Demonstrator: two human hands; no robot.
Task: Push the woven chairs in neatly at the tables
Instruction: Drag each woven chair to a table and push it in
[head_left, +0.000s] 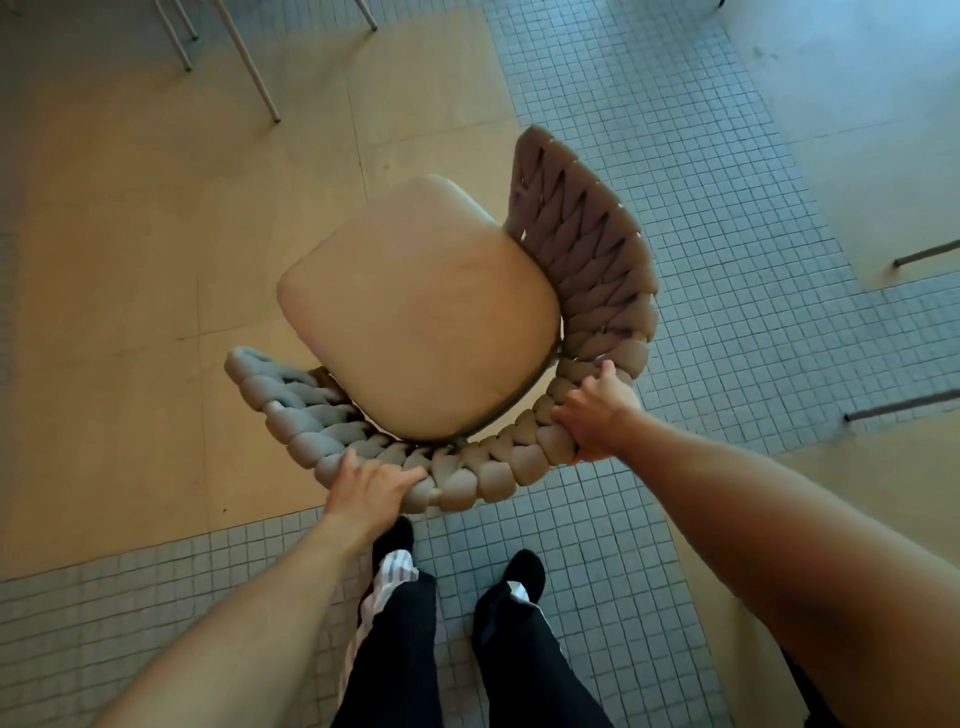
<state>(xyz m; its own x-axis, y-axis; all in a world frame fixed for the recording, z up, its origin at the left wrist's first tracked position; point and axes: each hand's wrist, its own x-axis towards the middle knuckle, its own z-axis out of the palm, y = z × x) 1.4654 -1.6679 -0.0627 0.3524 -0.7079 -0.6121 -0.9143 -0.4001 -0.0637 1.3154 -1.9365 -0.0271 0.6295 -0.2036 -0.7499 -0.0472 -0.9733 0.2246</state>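
Floor and furniture legs, seen from above.
Small grey mosaic tiles (727, 218) adjoin smooth beige panels (130, 249); thin white metal legs (254, 67) stand at top left, dark legs (924, 254) at right.

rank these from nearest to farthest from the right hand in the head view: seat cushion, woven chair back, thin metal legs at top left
1. Woven chair back: the right hand grips its rim.
2. Seat cushion: just left of that hand, inside the woven curve.
3. Thin metal legs: far off at top left, across the floor.

Both bare forearms reach forward and down; the left hand (370, 486) and the right hand (597, 413) are each curled in a grip, thumbs forward, above 2 dark-trousered legs
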